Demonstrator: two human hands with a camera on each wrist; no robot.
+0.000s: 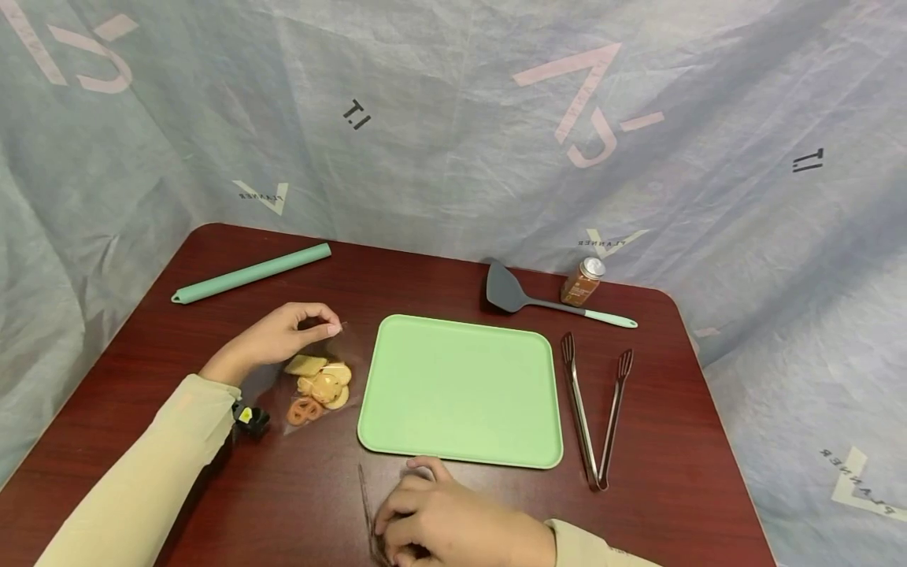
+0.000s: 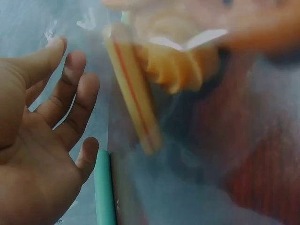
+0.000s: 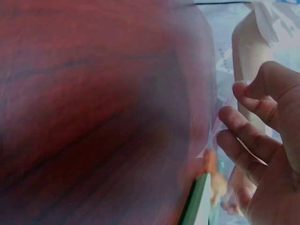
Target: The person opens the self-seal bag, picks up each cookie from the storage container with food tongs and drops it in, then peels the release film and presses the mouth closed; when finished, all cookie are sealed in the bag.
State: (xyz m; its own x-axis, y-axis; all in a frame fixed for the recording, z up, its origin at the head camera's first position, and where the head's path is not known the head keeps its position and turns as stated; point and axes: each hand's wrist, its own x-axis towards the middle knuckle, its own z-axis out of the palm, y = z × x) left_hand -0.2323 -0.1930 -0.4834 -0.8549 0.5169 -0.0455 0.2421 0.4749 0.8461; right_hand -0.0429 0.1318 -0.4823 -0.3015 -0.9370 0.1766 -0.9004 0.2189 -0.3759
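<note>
My left hand pinches the upper corner of a clear plastic bag between thumb and index finger. Inside show a square sandwich cracker, round crackers, a swirled cookie and an orange-brown pretzel. The bag hangs left of a light green tray. My right hand is at the tray's front edge, its fingers curled around a thin clear strip that looks like plastic film seen edge-on; its lower end is hidden by the fingers.
A green rolling-pin-like stick lies at the back left. At the back right are a grey spatula and a spice jar. Spread metal tongs lie right of the tray. A curtain hangs behind the table.
</note>
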